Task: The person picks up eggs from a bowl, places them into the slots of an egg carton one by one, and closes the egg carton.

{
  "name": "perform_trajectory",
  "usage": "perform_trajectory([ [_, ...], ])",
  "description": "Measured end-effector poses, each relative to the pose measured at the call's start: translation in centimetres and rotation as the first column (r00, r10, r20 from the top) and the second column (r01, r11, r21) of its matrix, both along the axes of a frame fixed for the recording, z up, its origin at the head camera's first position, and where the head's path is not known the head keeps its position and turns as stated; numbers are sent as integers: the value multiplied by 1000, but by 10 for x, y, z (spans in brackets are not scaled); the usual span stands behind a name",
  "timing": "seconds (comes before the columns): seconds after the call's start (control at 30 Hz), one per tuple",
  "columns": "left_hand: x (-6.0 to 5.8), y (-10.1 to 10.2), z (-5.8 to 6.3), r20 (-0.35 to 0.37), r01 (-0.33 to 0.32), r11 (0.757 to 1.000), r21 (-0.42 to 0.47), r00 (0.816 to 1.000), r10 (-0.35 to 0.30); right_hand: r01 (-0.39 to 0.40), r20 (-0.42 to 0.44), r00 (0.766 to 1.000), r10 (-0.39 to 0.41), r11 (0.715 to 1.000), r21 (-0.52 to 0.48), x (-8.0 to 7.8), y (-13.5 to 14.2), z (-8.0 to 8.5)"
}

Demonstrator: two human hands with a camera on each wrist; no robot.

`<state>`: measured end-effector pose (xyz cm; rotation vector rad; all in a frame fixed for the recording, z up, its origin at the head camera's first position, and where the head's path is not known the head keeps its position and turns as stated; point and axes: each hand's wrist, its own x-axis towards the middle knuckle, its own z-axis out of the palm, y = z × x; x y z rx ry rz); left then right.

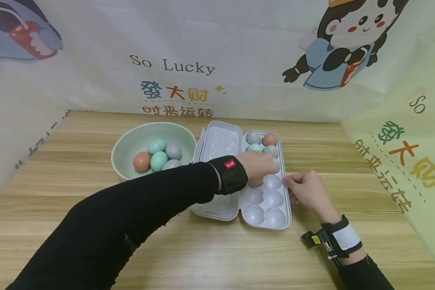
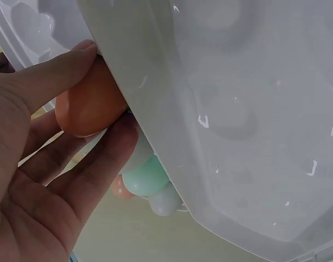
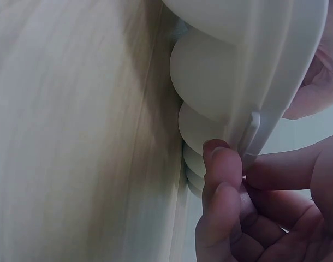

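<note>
My left hand holds a brown egg between thumb and fingers over the egg carton; from the head view the hand mostly hides this egg. The carton is pale plastic, its lid folded out to the left. Grey, green and brown eggs fill the far cups, among them a brown egg and a grey egg. The nearest cups hold nothing. My right hand pinches the carton's right rim between thumb and fingers, beside a small tab on the edge.
A pale green bowl stands left of the carton, with several eggs inside: brown, green and grey. My left forearm crosses in front of it. The wooden table meets a printed backdrop at the back and sides.
</note>
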<state>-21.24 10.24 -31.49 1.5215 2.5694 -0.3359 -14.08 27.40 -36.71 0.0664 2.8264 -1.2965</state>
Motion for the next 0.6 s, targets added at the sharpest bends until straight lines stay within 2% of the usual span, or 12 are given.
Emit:
perform_trajectory([
  [0.6, 2, 1, 0, -79, 21, 1000, -21, 997, -23, -6, -9, 1000, 6, 1000, -6, 0, 0, 0],
])
